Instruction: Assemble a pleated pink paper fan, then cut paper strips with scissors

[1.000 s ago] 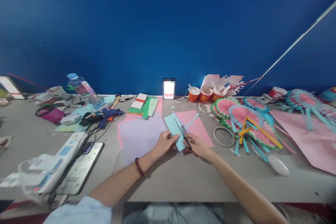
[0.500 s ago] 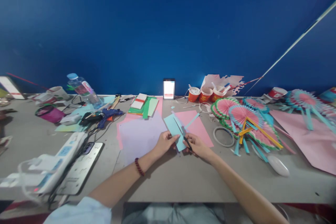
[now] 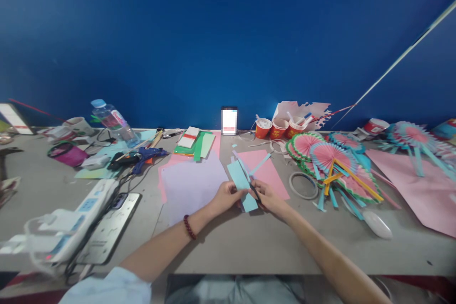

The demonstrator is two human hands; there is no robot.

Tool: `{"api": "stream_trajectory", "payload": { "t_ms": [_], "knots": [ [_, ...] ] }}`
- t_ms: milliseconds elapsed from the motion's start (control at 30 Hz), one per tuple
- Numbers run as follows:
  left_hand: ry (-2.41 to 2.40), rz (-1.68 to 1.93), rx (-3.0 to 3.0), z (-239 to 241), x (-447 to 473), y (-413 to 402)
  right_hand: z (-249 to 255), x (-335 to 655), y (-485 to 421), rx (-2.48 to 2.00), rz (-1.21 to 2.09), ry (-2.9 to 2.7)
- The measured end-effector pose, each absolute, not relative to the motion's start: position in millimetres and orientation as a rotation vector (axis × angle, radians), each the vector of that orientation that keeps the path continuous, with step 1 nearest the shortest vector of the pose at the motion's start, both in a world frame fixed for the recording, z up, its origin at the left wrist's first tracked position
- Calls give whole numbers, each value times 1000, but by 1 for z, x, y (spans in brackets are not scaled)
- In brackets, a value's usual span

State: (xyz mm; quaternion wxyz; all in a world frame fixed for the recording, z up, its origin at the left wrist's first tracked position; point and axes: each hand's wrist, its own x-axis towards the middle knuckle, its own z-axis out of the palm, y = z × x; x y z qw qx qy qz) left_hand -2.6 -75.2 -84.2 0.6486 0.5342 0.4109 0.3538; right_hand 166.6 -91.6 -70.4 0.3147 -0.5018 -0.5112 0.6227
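My left hand (image 3: 225,196) pinches the lower edge of a light blue paper sheet (image 3: 239,178) that stands tilted above the grey table (image 3: 228,242). Close beside it, my right hand (image 3: 268,197) is closed on dark-handled scissors (image 3: 254,192) whose blades reach into the sheet. A narrow blue strip (image 3: 260,164) hangs off the sheet's upper right. Under the hands lie a lilac sheet (image 3: 190,183) and a pink sheet (image 3: 267,171).
Folded pink and teal paper fans (image 3: 329,161) and a tape ring (image 3: 303,185) lie to the right, red cups (image 3: 278,128) behind. A phone (image 3: 229,120) stands against the blue wall. A glue gun (image 3: 142,156), bottle (image 3: 112,121) and power strip (image 3: 76,221) crowd the left.
The blue sheet has slid a little down and right between my hands, and its lower end now sticks out below my fingers. Both hands have drawn slightly closer together.
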Motion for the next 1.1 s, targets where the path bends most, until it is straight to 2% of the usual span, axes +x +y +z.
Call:
{"api": "stream_trajectory", "payload": {
  "t_ms": [1100],
  "knots": [
    [930, 810, 1251, -85, -5, -74, -64, 164, -92, -1355, 1569, -1333]
  ]
}}
